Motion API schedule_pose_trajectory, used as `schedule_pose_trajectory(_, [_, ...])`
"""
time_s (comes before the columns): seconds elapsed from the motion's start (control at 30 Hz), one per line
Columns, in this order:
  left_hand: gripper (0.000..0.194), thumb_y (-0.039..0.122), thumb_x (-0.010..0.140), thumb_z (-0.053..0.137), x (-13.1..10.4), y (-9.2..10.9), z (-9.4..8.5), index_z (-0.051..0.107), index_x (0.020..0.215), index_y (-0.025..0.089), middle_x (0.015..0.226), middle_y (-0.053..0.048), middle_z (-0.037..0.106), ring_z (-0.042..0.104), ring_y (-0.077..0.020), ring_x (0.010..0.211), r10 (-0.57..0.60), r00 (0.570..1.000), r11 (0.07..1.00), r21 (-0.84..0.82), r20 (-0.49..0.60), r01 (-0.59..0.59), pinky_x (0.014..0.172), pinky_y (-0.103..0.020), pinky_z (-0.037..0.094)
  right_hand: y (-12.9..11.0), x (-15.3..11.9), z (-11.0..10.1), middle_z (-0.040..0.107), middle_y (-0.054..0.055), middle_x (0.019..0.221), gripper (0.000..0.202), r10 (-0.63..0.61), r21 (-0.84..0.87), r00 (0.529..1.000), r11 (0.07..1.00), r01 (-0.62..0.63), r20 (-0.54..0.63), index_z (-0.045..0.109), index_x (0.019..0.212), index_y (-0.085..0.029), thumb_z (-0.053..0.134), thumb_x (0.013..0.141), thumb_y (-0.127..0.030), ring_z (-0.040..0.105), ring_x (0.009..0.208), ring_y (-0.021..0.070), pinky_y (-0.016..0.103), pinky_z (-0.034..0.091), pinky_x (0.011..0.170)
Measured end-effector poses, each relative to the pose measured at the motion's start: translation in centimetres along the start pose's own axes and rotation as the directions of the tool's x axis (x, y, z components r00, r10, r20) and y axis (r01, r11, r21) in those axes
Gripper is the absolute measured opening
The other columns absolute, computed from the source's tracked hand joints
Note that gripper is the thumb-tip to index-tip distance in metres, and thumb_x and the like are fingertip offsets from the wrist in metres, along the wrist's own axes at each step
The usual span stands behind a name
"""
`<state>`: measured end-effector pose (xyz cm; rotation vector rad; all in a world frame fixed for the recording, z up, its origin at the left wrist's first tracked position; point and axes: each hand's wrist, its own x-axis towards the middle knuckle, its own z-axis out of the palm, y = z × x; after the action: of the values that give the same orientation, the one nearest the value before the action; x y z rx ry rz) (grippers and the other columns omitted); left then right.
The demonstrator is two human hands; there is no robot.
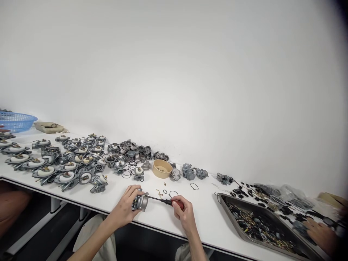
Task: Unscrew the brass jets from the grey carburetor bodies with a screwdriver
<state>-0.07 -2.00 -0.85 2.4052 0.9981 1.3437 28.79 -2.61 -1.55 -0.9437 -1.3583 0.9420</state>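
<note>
Near the front edge of the white table, my left hand (127,205) is wrapped round a grey metal carburetor (141,202), which lies on its side with its round end to the right. My right hand (183,212) grips the red handle of a screwdriver (178,204). Its dark shaft points left and reaches the right side of the carburetor; the tip's exact contact is too small to tell. Small brass parts (160,194) and black rubber rings (173,193) lie just behind the screwdriver.
Many carburetors with white floats (66,177) cover the left side. A tan round bowl (162,169) stands behind my hands. At the right are a metal tray (239,226) of small parts and another person's hand (319,232). A blue basket (19,122) sits far left.
</note>
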Motion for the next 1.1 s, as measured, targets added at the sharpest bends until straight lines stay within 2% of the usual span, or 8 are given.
schedule_pose_trajectory(0.2, [0.047,0.009,0.069,0.071,0.6,-0.6,0.8,0.055,0.111,0.025,0.121,-0.008,0.058,0.058,-0.0297,0.119,-0.169,0.964,0.986,-0.031,-0.207,0.166,0.099,-0.046,0.051,0.2,0.4,1.0,0.064,0.005,0.070,0.032,-0.102,-0.202,0.975,0.977,0.061,-0.198,0.071,0.090,-0.016,0.070,0.084,-0.047,0.051,0.052,0.0145,0.028,0.042,0.049])
schedule_pose_trajectory(0.33, [0.045,0.017,0.070,0.073,0.9,-1.2,0.8,0.053,0.110,0.023,0.112,-0.007,0.059,0.062,-0.0283,0.108,-0.233,0.916,0.972,-0.071,-0.328,0.222,0.092,-0.045,0.053,0.0,0.4,2.6,0.072,0.009,0.089,0.016,-0.262,-0.532,0.965,0.819,0.214,-0.015,0.075,0.091,-0.021,0.068,0.087,-0.035,0.065,0.079,0.0237,0.034,0.052,0.072])
schedule_pose_trajectory(0.53, [0.046,0.022,0.072,0.076,0.9,-0.6,0.5,0.054,0.112,0.024,0.116,-0.007,0.058,0.060,-0.0285,0.114,-0.231,0.942,0.972,-0.094,-0.246,0.214,0.096,-0.044,0.051,-1.2,1.0,5.1,0.074,0.007,0.093,0.015,-0.286,-0.837,0.947,0.473,0.274,0.149,0.078,0.094,-0.028,0.063,0.089,-0.025,0.062,0.094,0.0278,0.039,0.050,0.083])
schedule_pose_trajectory(0.6, [0.046,0.025,0.073,0.078,0.7,-0.6,0.7,0.055,0.113,0.025,0.119,-0.008,0.057,0.059,-0.0297,0.118,-0.207,0.948,0.977,-0.098,-0.243,0.188,0.098,-0.045,0.051,-1.8,1.2,5.8,0.069,0.010,0.112,0.023,-0.346,-0.819,0.932,0.500,0.281,0.109,0.075,0.108,-0.028,0.059,0.093,-0.027,0.058,0.110,0.0303,0.044,0.049,0.092])
schedule_pose_trajectory(0.73, [0.043,0.029,0.079,0.074,-0.2,-0.3,1.9,0.055,0.118,0.025,0.128,-0.011,0.053,0.055,-0.0299,0.125,-0.140,0.949,0.986,-0.125,-0.284,0.108,0.099,-0.044,0.052,-3.1,0.0,8.1,0.052,0.010,0.142,0.051,-0.308,-0.539,0.948,0.786,0.302,0.082,0.054,0.141,-0.029,0.062,0.091,-0.032,0.057,0.119,0.0277,0.038,0.055,0.089])
schedule_pose_trajectory(0.9, [0.041,0.023,0.088,0.064,-0.9,2.3,3.0,0.051,0.126,0.029,0.141,-0.011,0.045,0.049,-0.0265,0.134,-0.069,0.983,0.990,-0.133,-0.169,0.047,0.107,-0.041,0.048,-4.0,-2.1,10.2,0.067,0.011,0.123,0.058,-0.139,-0.202,0.990,0.969,0.140,0.018,0.063,0.128,-0.021,0.078,0.074,-0.031,0.069,0.094,0.0256,0.034,0.059,0.078])
schedule_pose_trajectory(1.0, [0.059,0.026,0.086,0.069,-0.6,3.2,2.7,0.041,0.137,0.029,0.150,-0.012,0.037,0.040,-0.0285,0.140,-0.104,0.990,0.991,-0.100,-0.092,0.095,0.113,-0.044,0.042,-4.4,-0.9,7.5,0.071,0.011,0.110,0.051,-0.104,-0.207,0.990,0.975,0.082,-0.096,0.066,0.116,-0.016,0.079,0.071,-0.036,0.070,0.085,0.0245,0.033,0.059,0.074])
schedule_pose_trajectory(1.1, [0.053,0.028,0.089,0.064,-0.3,2.5,2.1,0.042,0.137,0.029,0.143,-0.010,0.046,0.045,-0.0278,0.136,-0.110,0.994,0.994,-0.008,-0.003,0.110,0.111,-0.044,0.043,-4.8,2.3,1.3,0.072,0.010,0.105,0.056,-0.111,-0.405,0.961,0.914,-0.002,-0.255,0.062,0.118,-0.017,0.076,0.071,-0.043,0.070,0.081,0.0248,0.034,0.057,0.069])
